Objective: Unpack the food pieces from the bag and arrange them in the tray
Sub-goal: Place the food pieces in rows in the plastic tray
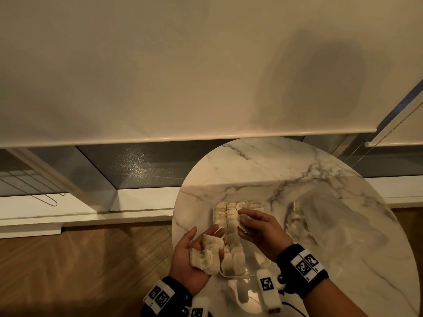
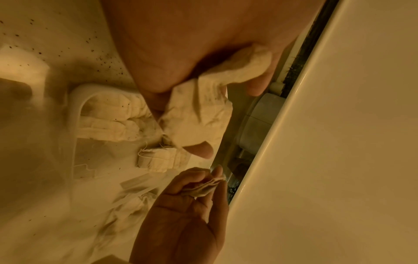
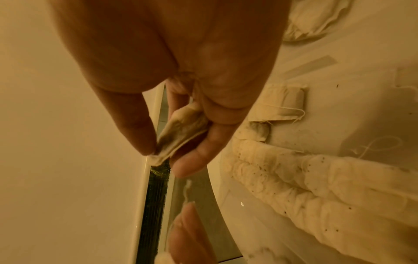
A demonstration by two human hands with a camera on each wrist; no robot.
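Note:
A clear plastic tray (image 1: 250, 274) on the marble table holds rows of pale, speckled food pieces (image 1: 230, 216). My left hand (image 1: 183, 261) hovers palm up at the tray's left edge, its thumb and fingers curled round a small bunch of pieces (image 1: 206, 255), which the left wrist view shows as the same bunch (image 2: 199, 114). My right hand (image 1: 261, 232) is over the tray's middle and pinches a single piece (image 1: 243, 219) between thumb and fingertips, the same piece (image 3: 181, 132) in the right wrist view. The clear bag (image 1: 332, 225) lies crumpled to the right with a few pieces inside.
The round marble table (image 1: 251, 168) stands against a window sill with a lowered roller blind (image 1: 206, 76) behind it. Wooden floor (image 1: 80, 271) lies to the left. A dark cable runs near the table's front edge.

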